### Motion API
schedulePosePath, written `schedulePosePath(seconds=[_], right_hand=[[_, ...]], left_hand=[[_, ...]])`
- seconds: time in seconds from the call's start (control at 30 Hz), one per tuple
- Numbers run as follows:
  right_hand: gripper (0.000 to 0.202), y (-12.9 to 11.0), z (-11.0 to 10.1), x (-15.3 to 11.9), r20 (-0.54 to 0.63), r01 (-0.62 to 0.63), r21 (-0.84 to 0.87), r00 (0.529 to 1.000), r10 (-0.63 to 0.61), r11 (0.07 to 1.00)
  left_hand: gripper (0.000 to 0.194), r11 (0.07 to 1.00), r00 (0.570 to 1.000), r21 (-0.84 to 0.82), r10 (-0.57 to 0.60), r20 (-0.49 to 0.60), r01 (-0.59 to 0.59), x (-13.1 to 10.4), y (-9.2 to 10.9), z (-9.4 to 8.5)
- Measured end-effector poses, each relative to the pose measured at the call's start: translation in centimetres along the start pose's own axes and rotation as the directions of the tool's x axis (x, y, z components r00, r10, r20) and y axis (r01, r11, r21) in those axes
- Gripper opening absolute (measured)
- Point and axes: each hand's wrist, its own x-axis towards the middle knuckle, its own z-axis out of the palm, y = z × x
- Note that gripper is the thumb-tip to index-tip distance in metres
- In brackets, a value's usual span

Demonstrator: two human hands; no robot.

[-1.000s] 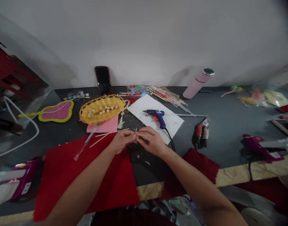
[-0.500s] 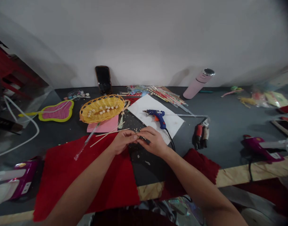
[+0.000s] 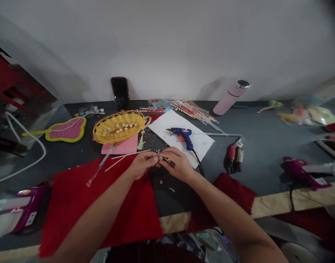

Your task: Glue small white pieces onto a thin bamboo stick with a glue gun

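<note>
The left hand (image 3: 142,165) and right hand (image 3: 178,165) meet over the bench (image 3: 262,146), each grip pinched nearly closed on a small pale piece (image 3: 160,158) at the fingertips. It sits on the near side of the blue glue gun (image 3: 186,137), with the yellow basket (image 3: 123,119) farther left.
</note>
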Motion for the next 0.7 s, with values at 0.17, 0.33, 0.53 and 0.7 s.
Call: schedulePosePath(seconds=[0.17,0.33,0.53,0.7], right_hand=[[0.014,-0.67,-0.36,0.4,-0.026,0.006,0.018,1.0,-0.006,1.0],[0.013,-0.76,-0.29,0.44,-0.025,-0.013,0.032,1.0,0.013,0.999],[0.023,-0.11,-0.03,0.06,0.0,-0.007,0.034,1.0,0.007,0.999],[0.023,-0.01,-0.07,0.0,-0.001,-0.004,0.051,1.0,0.004,0.999]], left_hand=[[0.022,1.0,0.999,0.013,-0.001,0.042,0.0,0.08,-0.17,-0.31],[0.02,1.0,0.999,0.014,-0.001,0.04,0.0,0.11,-0.2,-0.29],[0.018,1.0,1.0,-0.011,0.001,0.002,0.0,-0.08,0.11,0.06],[0.021,1.0,1.0,-0.023,-0.02,0.002,0.02,0.07,-0.05,-0.06]])
